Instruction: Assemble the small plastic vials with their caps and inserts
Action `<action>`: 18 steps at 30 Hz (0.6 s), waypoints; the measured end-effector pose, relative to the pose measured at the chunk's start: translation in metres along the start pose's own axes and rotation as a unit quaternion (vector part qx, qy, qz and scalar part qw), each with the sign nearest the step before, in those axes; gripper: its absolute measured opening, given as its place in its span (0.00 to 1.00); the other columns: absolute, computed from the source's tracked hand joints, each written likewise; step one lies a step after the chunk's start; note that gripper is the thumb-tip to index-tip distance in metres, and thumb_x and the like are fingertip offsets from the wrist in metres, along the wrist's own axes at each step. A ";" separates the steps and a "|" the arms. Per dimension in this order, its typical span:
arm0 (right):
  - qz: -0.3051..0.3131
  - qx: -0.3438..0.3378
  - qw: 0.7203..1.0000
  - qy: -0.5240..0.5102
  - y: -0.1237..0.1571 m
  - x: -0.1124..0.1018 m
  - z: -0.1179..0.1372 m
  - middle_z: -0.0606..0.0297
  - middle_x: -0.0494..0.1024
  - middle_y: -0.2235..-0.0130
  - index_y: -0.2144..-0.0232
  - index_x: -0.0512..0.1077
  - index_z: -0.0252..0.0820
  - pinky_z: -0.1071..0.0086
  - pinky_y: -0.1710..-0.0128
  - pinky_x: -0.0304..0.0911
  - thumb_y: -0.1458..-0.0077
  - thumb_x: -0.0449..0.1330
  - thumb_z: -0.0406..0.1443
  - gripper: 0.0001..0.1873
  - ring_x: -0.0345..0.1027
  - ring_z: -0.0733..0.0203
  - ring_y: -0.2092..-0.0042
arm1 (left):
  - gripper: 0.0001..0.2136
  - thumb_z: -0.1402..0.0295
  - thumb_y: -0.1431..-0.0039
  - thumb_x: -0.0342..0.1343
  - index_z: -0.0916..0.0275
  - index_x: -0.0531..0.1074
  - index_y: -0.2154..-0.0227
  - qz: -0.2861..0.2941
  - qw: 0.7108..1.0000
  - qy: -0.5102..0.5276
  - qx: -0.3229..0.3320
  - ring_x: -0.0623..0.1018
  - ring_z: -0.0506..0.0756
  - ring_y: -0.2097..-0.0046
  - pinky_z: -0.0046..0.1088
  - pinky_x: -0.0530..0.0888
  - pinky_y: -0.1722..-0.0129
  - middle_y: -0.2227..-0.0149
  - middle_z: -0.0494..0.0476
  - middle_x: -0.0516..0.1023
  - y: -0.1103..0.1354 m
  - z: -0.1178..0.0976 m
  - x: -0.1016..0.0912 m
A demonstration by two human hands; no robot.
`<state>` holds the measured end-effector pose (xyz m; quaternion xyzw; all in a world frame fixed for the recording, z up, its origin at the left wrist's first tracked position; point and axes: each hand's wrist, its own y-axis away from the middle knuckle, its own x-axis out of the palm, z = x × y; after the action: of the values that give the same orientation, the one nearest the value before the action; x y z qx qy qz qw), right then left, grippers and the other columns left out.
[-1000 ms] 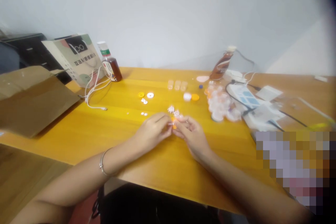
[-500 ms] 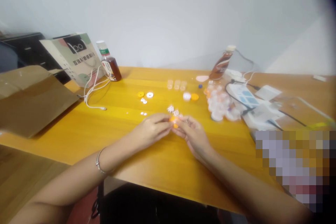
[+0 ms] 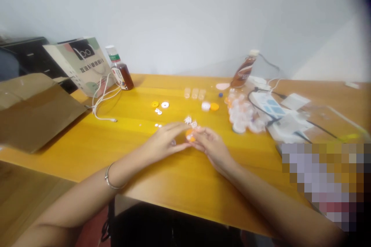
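Observation:
A small round orange piece (image 3: 189,136) with a whitish middle is pinched in the fingers of my right hand (image 3: 213,144), above the table. My left hand (image 3: 165,142) faces it, fingers stretched and thumb apart, with the tips close to the orange piece; whether they touch it I cannot tell. A small pale shiny thing (image 3: 173,142) shows in the gap between the left thumb and fingers; its kind is unclear. Just beyond the hands lie small white toothed pieces (image 3: 188,120), partly covered by the fingers.
On the wooden table (image 3: 162,200) stand three clear cups (image 3: 194,93). Nearby are white discs (image 3: 165,105), a yellow disc (image 3: 155,104) and an orange disc (image 3: 214,107). A heap of plastic parts (image 3: 242,114), bottles (image 3: 245,69), cables (image 3: 106,96) and a paper bag (image 3: 37,112) flank them.
My left fingers have spread and drawn back from the orange piece, which stays in my right hand. The pale thing by the left thumb now shows.

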<state>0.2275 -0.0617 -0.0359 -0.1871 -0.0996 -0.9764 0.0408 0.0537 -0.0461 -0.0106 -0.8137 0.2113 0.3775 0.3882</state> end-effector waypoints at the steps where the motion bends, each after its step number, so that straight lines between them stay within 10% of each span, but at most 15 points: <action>1: 0.009 0.006 1.000 0.000 0.000 0.000 0.000 0.69 0.78 0.71 0.74 0.67 0.41 0.64 0.57 0.67 0.60 0.65 0.39 0.12 0.73 0.64 0.66 | 0.17 0.64 0.44 0.53 0.61 0.64 0.52 -0.002 1.000 0.000 0.003 0.73 0.53 0.55 0.32 0.72 0.56 0.55 0.60 0.72 0.000 0.000 0.001; 12: 0.097 -0.022 0.995 0.025 -0.003 -0.005 -0.002 0.65 0.78 0.60 0.61 0.70 0.45 0.64 0.50 0.61 0.60 0.66 0.34 0.20 0.71 0.63 0.58 | 0.17 0.65 0.43 0.52 0.62 0.64 0.51 -0.028 0.999 0.021 -0.033 0.72 0.51 0.59 0.29 0.71 0.58 0.59 0.58 0.72 0.000 0.004 -0.001; 18: 0.054 -0.036 0.995 0.075 -0.006 -0.007 -0.001 0.66 0.79 0.62 0.61 0.71 0.44 0.63 0.49 0.59 0.60 0.66 0.35 0.19 0.71 0.62 0.59 | 0.20 0.58 0.48 0.55 0.59 0.65 0.53 0.155 0.984 -0.022 -0.085 0.72 0.54 0.61 0.31 0.70 0.61 0.60 0.57 0.70 0.005 0.012 -0.033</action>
<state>0.2328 -0.0553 -0.0408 -0.1200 -0.0512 -0.9870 0.0940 0.0243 -0.0379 0.0075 -0.7927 0.2929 0.4678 0.2589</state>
